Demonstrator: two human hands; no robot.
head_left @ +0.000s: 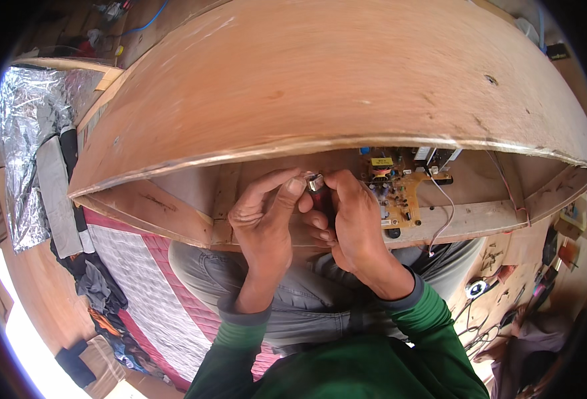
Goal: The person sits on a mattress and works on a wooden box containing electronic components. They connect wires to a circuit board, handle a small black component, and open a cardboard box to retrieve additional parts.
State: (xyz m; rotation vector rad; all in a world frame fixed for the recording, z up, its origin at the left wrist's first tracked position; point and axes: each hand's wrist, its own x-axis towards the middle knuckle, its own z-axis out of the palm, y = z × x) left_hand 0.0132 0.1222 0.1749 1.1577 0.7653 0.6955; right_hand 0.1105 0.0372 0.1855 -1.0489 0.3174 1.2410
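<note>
My left hand has its thumb and forefinger closed at a small shiny silver metal piece. Below that piece runs a slim dark red and black body, and the fingers of my right hand are wrapped round it. My hands partly hide both parts, so their exact kind does not show. Just right of my right hand, a yellow-brown circuit board with many components sits inside the wooden cabinet. A thin white wire trails from the board over the cabinet's near edge.
Crossed legs in grey trousers lie under the cabinet's front edge. To the left are a red-and-white quilted mat, silver foil and crumpled clothes. Cables, a white ring-shaped part and small tools lie at right.
</note>
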